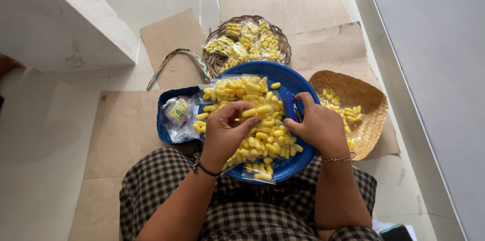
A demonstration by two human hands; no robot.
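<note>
A round blue basin [298,85] rests on my lap, filled with small yellow oval pieces and clear plastic bags of them. My left hand [225,131] pinches one yellow piece [248,113] over a clear bag [233,89] that lies across the basin. My right hand [319,126] holds a blue tool [290,108] at the basin's right side, fingers curled around it.
A round wicker basket [214,60] with filled clear bags stands beyond the basin. A woven tray [366,100] with loose yellow pieces lies to the right. A blue box [165,120] with bags sits at the left. Cardboard sheets cover the white floor.
</note>
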